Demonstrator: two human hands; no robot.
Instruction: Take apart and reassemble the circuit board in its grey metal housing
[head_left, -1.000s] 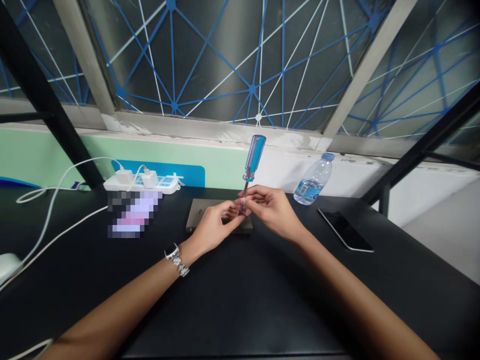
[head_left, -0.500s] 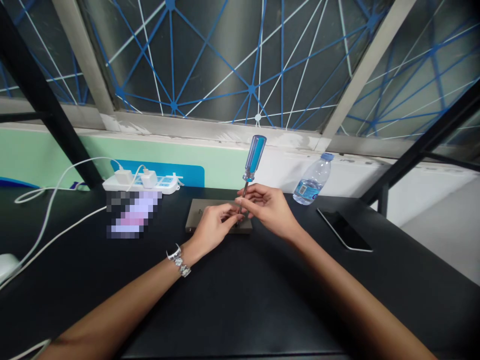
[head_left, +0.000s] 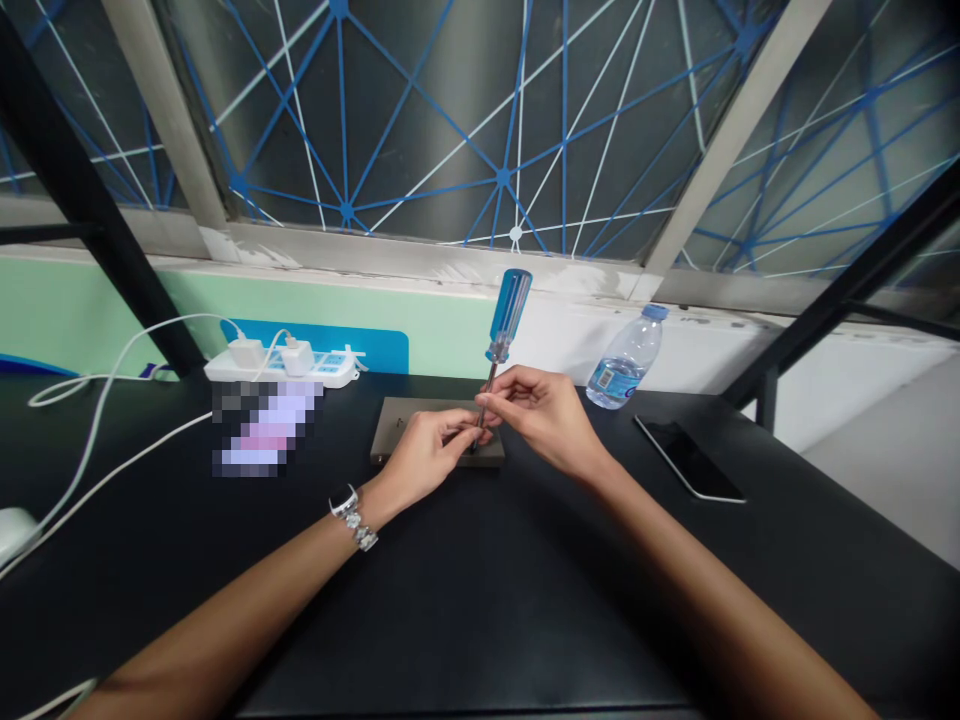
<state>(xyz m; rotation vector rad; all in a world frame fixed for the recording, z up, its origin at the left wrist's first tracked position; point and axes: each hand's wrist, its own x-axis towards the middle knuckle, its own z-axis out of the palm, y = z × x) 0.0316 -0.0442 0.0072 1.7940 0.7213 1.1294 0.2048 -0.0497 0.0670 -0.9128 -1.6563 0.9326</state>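
A screwdriver [head_left: 511, 310] with a blue and clear handle stands nearly upright, tilted slightly right at the top, its tip down at a flat grey-brown box-like object [head_left: 391, 425]. My right hand [head_left: 546, 415] pinches the metal shaft below the handle between thumb and fingers. Lower down, my left hand [head_left: 429, 450] is closed, thumb and fingertips around the shaft near its tip, over the right part of the box. My fingers partly hide the tip, and I cannot tell what it touches.
Behind on the black table [head_left: 480, 600] stand a white power strip [head_left: 330, 370] with plugs and a water bottle [head_left: 626, 360]. A phone [head_left: 688, 460] lies to the right. A blurred-out item [head_left: 270, 430] and white cables [head_left: 97, 420] are at left.
The screwdriver's handle has turned a little about its length, showing different stripes. My right fingers have shifted slightly along the shaft; the left hand and the box are almost unmoved.
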